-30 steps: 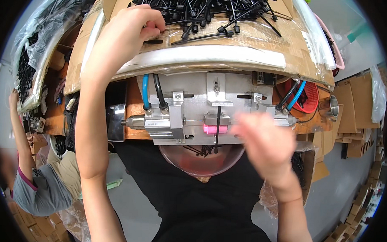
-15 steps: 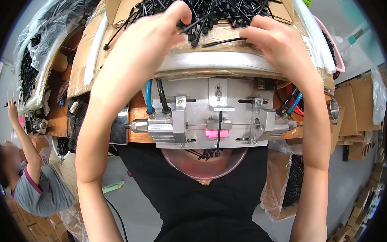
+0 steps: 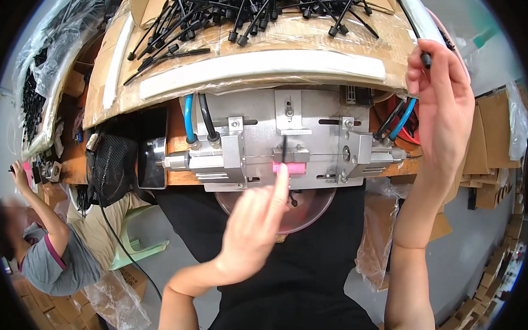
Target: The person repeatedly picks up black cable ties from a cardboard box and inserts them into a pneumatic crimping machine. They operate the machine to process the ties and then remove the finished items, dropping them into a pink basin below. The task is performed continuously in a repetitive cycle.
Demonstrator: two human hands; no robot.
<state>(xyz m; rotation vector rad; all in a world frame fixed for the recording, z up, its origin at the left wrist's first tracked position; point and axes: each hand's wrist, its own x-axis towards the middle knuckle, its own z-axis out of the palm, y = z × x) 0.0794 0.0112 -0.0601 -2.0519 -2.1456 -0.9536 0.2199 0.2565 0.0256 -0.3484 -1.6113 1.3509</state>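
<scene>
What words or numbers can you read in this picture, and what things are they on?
There are none I can read clearly.
Metal bracket, top middle of the machine: tiny marks on its front edge, too small to read.
Silver block, left side of the machine: a faint label, too small to read.
Carton, lower left: dark marks, too blurred to read.

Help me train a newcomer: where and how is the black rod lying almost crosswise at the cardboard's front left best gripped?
Probably pinch the black rod near its right end, coming from the right: that slim end sticks out over cardboard, while its left end lies close to other rods.
</scene>
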